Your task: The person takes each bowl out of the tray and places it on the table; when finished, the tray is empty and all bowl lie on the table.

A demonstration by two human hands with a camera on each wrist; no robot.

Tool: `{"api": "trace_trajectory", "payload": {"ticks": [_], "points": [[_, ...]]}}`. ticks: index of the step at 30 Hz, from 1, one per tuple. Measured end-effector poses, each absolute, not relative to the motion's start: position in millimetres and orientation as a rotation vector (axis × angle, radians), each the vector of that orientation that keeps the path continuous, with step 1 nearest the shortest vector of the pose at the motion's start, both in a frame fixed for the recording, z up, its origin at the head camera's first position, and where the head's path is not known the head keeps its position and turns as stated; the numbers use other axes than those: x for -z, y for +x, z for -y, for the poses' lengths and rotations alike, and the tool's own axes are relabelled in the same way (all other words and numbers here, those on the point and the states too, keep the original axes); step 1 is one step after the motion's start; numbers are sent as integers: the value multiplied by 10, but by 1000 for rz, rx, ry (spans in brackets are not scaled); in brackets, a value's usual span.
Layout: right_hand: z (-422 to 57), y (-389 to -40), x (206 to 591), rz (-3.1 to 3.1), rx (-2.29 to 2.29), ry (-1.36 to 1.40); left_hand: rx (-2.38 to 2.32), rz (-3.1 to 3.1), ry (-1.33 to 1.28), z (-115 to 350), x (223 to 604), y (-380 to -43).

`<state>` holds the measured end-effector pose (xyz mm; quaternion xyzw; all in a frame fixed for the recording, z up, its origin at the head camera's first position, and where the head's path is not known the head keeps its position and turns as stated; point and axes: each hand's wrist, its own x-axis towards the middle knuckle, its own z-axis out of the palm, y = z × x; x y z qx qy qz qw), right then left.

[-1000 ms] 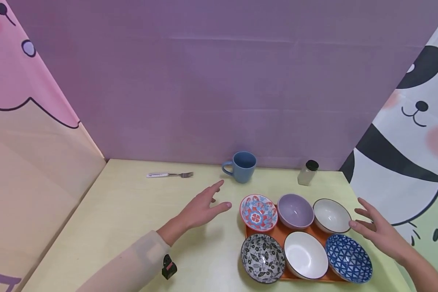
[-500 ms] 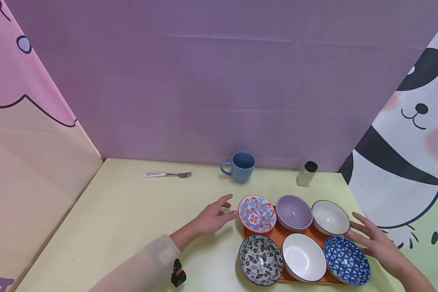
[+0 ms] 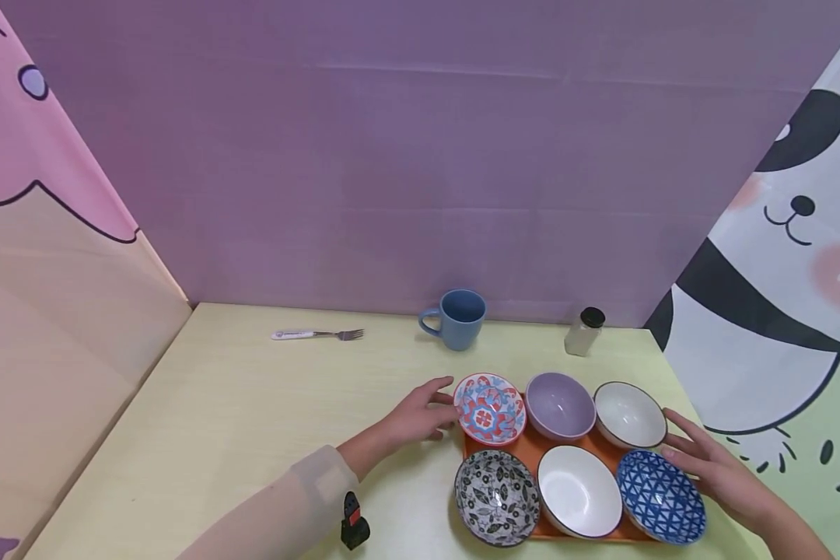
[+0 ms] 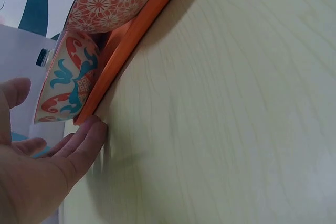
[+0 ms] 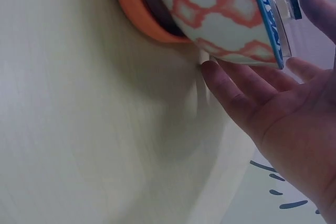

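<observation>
An orange tray (image 3: pixel 530 448) carries several bowls in two rows. Its back row has a red-and-blue patterned bowl (image 3: pixel 490 410), a lilac bowl (image 3: pixel 560 406) and a white bowl (image 3: pixel 630 414). In front are a black floral bowl (image 3: pixel 497 498), a larger white bowl (image 3: pixel 579 491) and a blue triangle-patterned bowl (image 3: pixel 661 496). My left hand (image 3: pixel 420 414) is at the tray's left end, fingers extended; in the left wrist view the fingertips (image 4: pixel 97 124) meet the tray's corner. My right hand (image 3: pixel 717 467) spreads beside the blue bowl, its fingers (image 5: pixel 231 80) low under the bowl's flank.
Behind the tray stand a blue mug (image 3: pixel 462 319) and a small jar with a black lid (image 3: pixel 584 333). A fork with a white handle (image 3: pixel 315 334) lies at the back left. A purple backdrop (image 3: pixel 420 171) rises along the table's far edge.
My left hand has moved right and down to the tray's left end. The right hand has lowered and moved in to its right end. Bowls and tray stay put.
</observation>
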<state>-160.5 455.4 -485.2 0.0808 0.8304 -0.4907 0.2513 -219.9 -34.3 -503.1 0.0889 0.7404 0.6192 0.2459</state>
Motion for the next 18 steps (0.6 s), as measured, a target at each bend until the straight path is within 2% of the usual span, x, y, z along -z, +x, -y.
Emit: {"api": "trace_trajectory", "payload": {"ticks": [18], "points": [[-4589,-1576,4898,-2212,1484,176,-1783,-1927,98,199,5018,-2187]]}}
